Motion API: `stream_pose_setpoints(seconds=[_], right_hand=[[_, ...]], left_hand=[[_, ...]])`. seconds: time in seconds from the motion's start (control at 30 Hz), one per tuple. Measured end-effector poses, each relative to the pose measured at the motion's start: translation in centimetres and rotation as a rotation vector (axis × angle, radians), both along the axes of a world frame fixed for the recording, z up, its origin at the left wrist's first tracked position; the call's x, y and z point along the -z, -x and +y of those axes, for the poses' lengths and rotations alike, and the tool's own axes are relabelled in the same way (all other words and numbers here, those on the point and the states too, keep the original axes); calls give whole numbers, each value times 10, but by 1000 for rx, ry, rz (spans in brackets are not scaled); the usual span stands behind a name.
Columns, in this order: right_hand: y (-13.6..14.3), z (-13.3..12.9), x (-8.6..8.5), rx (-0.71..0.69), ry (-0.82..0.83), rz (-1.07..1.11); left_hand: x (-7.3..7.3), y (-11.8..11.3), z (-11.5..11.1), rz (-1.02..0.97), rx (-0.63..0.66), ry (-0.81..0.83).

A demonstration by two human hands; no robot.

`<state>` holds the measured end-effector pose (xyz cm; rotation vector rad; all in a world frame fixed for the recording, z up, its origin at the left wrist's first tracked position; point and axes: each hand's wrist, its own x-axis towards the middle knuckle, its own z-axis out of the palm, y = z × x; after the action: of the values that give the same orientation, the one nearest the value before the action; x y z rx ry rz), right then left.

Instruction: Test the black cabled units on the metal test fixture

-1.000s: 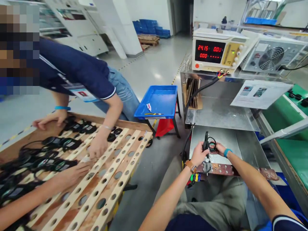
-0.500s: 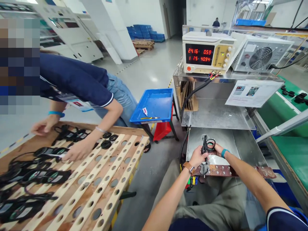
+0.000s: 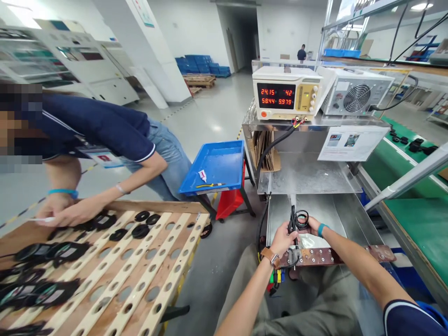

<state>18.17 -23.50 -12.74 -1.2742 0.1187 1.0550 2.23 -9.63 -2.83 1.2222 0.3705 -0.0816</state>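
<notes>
Head view, left hand (image 3: 285, 239) and right hand (image 3: 311, 226) both closed on a black coiled cable part (image 3: 298, 219), held above the near edge of a steel tray (image 3: 345, 217), brown drilled bar (image 3: 332, 255) just below, power supply (image 3: 287, 93) on the shelf behind, co-worker's hands (image 3: 70, 212) at the far edge of a wooden rack (image 3: 115, 275).

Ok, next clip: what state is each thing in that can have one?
Power supply: on, red digits lit.
Black coiled part: held upright in both hands.
Left hand: closed on the part.
Right hand: closed on the part.
Blue tray: holds a few small items.
Wooden rack: partly loaded.
</notes>
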Motion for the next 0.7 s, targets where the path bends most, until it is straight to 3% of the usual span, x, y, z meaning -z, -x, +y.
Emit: stream_pose_setpoints(seconds=[0.43, 0.7], right_hand=[[-1, 4, 17, -13, 2, -21], [-2, 2, 19, -13, -29, -21]], left_hand=[[23, -5, 4, -4, 11, -32], [24, -4, 1, 4, -14, -22]])
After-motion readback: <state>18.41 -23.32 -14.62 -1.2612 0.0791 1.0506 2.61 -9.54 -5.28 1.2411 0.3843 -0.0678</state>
